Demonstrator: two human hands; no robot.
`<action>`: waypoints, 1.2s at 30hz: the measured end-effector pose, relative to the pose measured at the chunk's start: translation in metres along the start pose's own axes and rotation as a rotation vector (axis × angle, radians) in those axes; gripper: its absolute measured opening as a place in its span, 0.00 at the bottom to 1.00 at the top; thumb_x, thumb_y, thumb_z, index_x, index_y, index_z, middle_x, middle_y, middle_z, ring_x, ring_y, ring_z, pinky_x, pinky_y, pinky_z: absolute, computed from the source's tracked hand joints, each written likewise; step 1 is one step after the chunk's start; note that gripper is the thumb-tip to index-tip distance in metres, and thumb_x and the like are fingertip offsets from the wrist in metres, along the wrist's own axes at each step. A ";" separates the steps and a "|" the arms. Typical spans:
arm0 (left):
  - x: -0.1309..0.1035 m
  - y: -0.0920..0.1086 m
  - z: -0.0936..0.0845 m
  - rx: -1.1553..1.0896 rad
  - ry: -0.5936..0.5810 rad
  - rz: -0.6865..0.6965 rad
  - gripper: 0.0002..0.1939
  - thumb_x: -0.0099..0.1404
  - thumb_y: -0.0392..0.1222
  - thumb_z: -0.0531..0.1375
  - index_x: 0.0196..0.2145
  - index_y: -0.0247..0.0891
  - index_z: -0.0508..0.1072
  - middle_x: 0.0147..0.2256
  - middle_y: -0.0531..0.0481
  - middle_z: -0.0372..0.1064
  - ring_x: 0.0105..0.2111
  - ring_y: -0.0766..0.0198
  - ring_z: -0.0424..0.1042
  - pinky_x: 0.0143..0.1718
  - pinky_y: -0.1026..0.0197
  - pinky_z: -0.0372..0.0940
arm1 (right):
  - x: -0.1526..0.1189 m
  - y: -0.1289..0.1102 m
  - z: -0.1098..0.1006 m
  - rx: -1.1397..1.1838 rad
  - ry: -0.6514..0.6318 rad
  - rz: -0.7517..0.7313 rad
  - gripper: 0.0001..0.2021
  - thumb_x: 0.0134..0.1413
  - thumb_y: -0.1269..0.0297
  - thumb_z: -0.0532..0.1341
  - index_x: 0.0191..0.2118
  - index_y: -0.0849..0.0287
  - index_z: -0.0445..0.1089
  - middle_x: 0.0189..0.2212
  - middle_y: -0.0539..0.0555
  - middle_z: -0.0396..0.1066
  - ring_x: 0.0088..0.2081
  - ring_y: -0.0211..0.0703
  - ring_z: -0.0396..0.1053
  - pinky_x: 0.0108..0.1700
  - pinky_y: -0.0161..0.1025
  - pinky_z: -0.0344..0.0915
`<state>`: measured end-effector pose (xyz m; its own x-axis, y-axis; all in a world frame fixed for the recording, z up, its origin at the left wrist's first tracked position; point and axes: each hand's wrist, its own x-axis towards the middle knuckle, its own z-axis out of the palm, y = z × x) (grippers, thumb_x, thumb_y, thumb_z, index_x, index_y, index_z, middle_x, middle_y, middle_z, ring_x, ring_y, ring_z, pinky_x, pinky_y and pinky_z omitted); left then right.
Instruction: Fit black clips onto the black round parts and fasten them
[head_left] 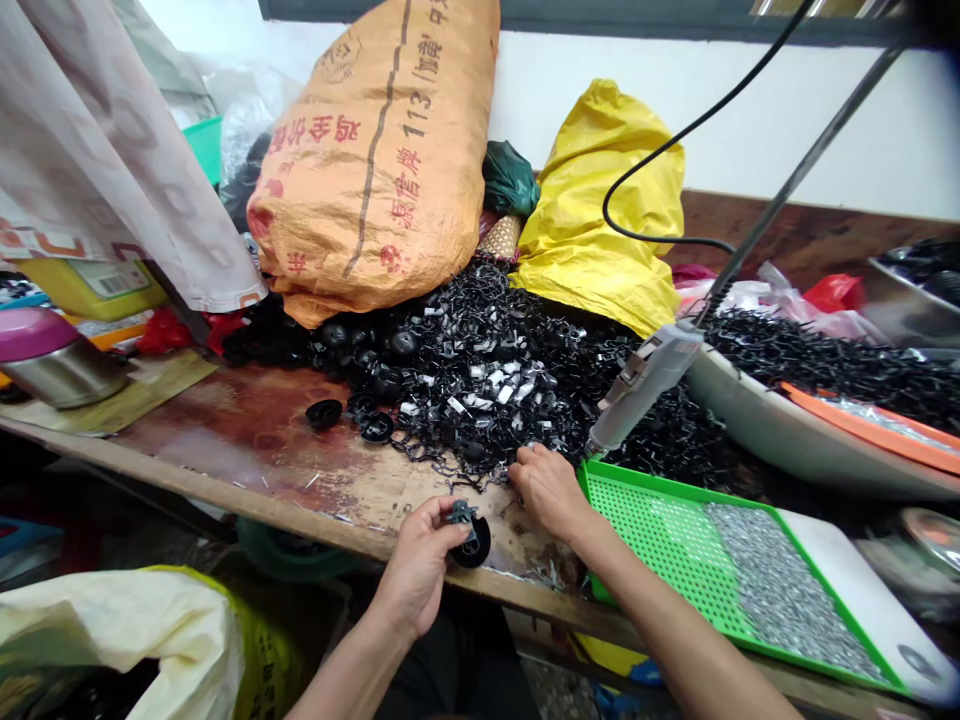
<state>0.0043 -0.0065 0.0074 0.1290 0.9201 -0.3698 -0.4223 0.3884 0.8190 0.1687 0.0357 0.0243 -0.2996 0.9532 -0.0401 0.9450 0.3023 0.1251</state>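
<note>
One grey clip [462, 512] clamped in fingers of the left hand [421, 560] by a black cap [475, 548], right hand [549, 492] at a pile [487, 385], closure unclear; liable to fall off the desk [225, 420] if loosely pinched.

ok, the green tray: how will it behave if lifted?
Probably heavier toward its right end: the small metal pieces are gathered there, while the left end of the green tray shows open mesh. The pieces look loose, so they'd likely slide if it tilts. The perforated, plastic-looking base may flex a little.
</note>
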 end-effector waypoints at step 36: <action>0.008 -0.006 0.021 -0.101 -0.064 -0.091 0.14 0.40 0.27 0.60 0.29 0.33 0.70 0.25 0.51 0.69 0.25 0.69 0.64 0.29 0.66 0.57 | -0.034 -0.006 -0.001 1.085 0.250 0.240 0.13 0.45 0.67 0.52 0.39 0.63 0.64 0.17 0.45 0.58 0.19 0.31 0.55 0.21 0.29 0.54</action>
<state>0.0270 -0.0003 0.0092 0.2267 0.8841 -0.4087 -0.4941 0.4660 0.7340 0.1733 0.0016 0.0257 0.0013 0.9966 0.0829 0.5605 0.0679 -0.8254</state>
